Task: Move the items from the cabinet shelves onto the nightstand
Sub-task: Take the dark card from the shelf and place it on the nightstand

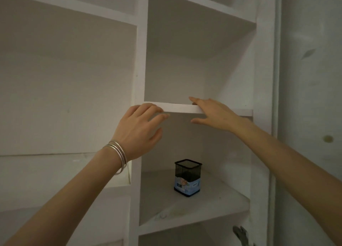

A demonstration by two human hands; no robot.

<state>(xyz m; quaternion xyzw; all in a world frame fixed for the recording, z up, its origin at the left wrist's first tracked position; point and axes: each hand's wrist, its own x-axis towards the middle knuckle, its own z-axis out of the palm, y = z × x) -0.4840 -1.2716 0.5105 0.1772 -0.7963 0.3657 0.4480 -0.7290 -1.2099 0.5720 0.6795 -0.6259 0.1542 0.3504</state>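
A black mesh pen holder (187, 177) with a blue label stands upright on the lower shelf (218, 203) of the white cabinet's right column. Both hands are raised to the shelf above it (180, 108). My right hand (212, 114) lies over that shelf's front edge with fingers stretched onto its top and thumb below the board. A small dark sliver (194, 103) shows under its fingers; I cannot tell what it is. My left hand (137, 129), with silver bangles on the wrist, hovers at the shelf's left end with loosely bent fingers, holding nothing.
The cabinet's wide left compartment (64, 79) shows only bare white panels. A vertical divider (139, 70) separates it from the right column. Metal hinges (240, 232) sit on the right frame, and a pale wall (311, 97) lies beyond it.
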